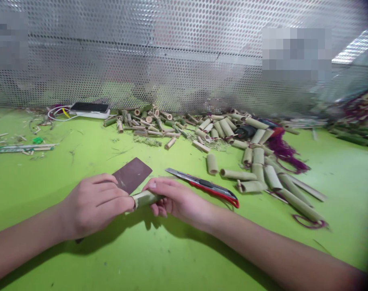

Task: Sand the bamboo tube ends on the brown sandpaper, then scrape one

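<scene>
A short green bamboo tube [146, 199] lies between my hands above the green table. My right hand [179, 200] is closed round its right end, thumb on top and fingers curled below. My left hand [94, 204] is closed over a strip of brown sandpaper [133, 173], which sticks out past the knuckles; its fingertips meet the tube's open left end. The left palm and part of the strip are hidden. Just beyond my right hand lies a red and black utility knife [206, 185] with its blade out, pointing left.
Cut bamboo pieces [226, 127] are heaped along the back and down the right side, with purple string [285, 151] among them. A phone [89, 107] on a white device with a cable lies at back left. A perforated metal screen [171, 52] stands behind. Thin sticks [26, 148] lie left.
</scene>
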`<state>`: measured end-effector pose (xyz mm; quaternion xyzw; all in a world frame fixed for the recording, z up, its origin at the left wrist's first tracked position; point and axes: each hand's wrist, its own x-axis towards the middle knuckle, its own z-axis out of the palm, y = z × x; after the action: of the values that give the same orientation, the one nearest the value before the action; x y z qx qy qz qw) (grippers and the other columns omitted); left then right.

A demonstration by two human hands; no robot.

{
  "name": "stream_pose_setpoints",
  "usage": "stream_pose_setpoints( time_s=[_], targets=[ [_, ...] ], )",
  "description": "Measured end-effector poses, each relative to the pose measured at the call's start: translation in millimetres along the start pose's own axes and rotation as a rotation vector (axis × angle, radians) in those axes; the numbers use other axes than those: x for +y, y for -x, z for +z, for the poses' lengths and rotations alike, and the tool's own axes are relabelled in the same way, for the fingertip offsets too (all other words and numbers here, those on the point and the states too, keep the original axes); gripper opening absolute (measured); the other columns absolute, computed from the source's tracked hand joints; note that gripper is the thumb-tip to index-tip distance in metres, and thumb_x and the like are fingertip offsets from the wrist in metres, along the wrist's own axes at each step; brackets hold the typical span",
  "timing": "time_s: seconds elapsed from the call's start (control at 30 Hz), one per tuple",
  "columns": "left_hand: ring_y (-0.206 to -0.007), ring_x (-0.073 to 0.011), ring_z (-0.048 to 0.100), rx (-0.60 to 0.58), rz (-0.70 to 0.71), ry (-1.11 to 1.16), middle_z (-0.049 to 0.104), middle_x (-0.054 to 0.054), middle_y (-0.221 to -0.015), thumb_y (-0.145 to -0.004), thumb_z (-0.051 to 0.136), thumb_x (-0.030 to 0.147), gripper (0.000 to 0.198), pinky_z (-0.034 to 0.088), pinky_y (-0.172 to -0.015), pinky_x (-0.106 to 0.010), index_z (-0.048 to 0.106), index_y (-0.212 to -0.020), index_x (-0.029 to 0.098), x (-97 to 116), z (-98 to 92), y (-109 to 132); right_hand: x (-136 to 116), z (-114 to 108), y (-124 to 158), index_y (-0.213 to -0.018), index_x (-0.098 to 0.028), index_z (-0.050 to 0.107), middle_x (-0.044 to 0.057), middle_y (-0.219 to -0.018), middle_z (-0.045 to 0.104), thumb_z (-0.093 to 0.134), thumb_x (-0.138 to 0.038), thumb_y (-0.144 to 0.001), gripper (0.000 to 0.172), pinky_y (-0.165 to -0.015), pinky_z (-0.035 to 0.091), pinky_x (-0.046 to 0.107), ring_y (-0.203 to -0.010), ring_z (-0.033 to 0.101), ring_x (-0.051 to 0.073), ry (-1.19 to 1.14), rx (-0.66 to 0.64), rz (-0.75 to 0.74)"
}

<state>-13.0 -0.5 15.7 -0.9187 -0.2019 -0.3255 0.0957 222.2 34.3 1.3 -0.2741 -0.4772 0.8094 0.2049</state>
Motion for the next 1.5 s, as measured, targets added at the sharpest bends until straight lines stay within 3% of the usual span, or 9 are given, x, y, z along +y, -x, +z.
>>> stream_pose_setpoints(
  time_s=[0.13, 0.27, 0.37, 0.47, 0.6, 0.67, 0.77, 1.2, 1.5],
  targets=[
    [-0.063, -0.0096, 0.064, -0.074, -0.021, 0.037, 0.071, 0.002, -0.074, -0.099, 0.051, 0.010, 0.017, 0.057, -0.073, -0.026, 0.062, -0.088, 0.017, -7, 2.8, 5, 0, -3, 1, -0.090, -0.013, 0.066, -0.004, -0.067, 0.061, 0.069, -0.046, -0.090, 0.033, -0.053, 0.038, 0.018, -0.057, 0.053, 0.005, -0.027, 0.013, 0.016],
    [-0.060, -0.0108, 0.066, -0.058, -0.113, -0.091, 0.073, 0.005, -0.073, -0.097, 0.057, 0.010, 0.015, 0.059, -0.064, -0.027, 0.065, -0.097, 0.023, -40, -2.7, 20, 0, -8, 1, -0.093, -0.013, 0.066, -0.003, -0.069, 0.061, 0.068, -0.045, -0.091, 0.033, -0.053, 0.038, 0.017, -0.059, 0.053, 0.005, -0.048, 0.008, 0.017],
    [-0.043, -0.0085, 0.057, 0.019, -0.451, -0.235, 0.070, 0.004, -0.071, -0.101, 0.051, 0.024, 0.019, 0.039, -0.034, -0.019, 0.065, -0.113, 0.022, -68, -11.8, 28, 0, -9, 2, -0.095, -0.013, 0.066, -0.002, -0.074, 0.062, 0.067, -0.044, -0.093, 0.031, -0.057, 0.041, 0.016, -0.061, 0.054, 0.004, -0.037, 0.006, 0.029],
    [-0.060, -0.0104, 0.066, 0.066, -0.740, -0.136, 0.072, -0.003, -0.100, -0.101, 0.048, 0.038, 0.036, 0.034, -0.033, -0.014, 0.058, -0.130, 0.020, -69, -16.2, 25, 0, -8, 2, -0.095, -0.013, 0.065, -0.002, -0.074, 0.062, 0.067, -0.043, -0.092, 0.030, -0.059, 0.042, 0.016, -0.061, 0.056, 0.004, -0.051, 0.023, 0.033],
    [-0.069, -0.0141, 0.067, -0.188, -0.621, 0.284, 0.072, -0.002, -0.086, -0.102, 0.045, 0.043, 0.031, 0.052, -0.052, -0.022, 0.068, -0.103, 0.022, -29, -10.0, 8, 1, -6, 0, -0.093, -0.013, 0.065, -0.002, -0.072, 0.062, 0.069, -0.045, -0.090, 0.033, -0.056, 0.041, 0.017, -0.060, 0.056, 0.005, -0.042, 0.010, 0.013],
    [-0.072, -0.0150, 0.065, -0.341, -0.615, 0.412, 0.070, -0.001, -0.086, -0.104, 0.040, 0.044, 0.034, 0.053, -0.061, -0.027, 0.066, -0.101, 0.022, -9, -5.7, 2, 1, -5, 0, -0.092, -0.013, 0.064, -0.002, -0.071, 0.062, 0.070, -0.045, -0.089, 0.033, -0.055, 0.039, 0.018, -0.060, 0.055, 0.005, -0.033, 0.007, 0.001],
    [-0.074, -0.0158, 0.062, -0.436, -0.620, 0.500, 0.066, 0.000, -0.088, -0.105, 0.036, 0.046, 0.036, 0.049, -0.066, -0.030, 0.063, -0.101, 0.022, 3, -1.0, 1, 1, -2, -1, -0.092, -0.014, 0.064, -0.003, -0.069, 0.062, 0.070, -0.045, -0.089, 0.032, -0.055, 0.038, 0.019, -0.059, 0.054, 0.006, -0.028, 0.008, -0.014],
    [-0.060, -0.0159, 0.052, -0.450, -0.705, 0.415, 0.059, 0.000, -0.072, -0.104, 0.022, 0.036, 0.041, 0.040, -0.058, -0.030, 0.054, -0.084, 0.020, 5, 5.2, -1, 2, 3, -2, -0.093, -0.017, 0.059, -0.003, -0.073, 0.062, 0.067, -0.053, -0.090, 0.038, -0.057, 0.039, 0.022, -0.060, 0.053, 0.007, 0.085, -0.015, -0.021],
    [-0.064, -0.0172, 0.059, -0.329, -0.341, 0.108, 0.068, -0.001, -0.078, -0.100, 0.039, 0.024, 0.026, 0.041, -0.061, -0.030, 0.062, -0.090, 0.018, -6, 0.9, 8, 5, 7, 2, -0.096, -0.017, 0.058, -0.004, -0.070, 0.058, 0.063, -0.058, -0.090, 0.042, -0.056, 0.040, 0.023, -0.059, 0.051, 0.008, 0.265, 0.030, -0.038]
  ],
)
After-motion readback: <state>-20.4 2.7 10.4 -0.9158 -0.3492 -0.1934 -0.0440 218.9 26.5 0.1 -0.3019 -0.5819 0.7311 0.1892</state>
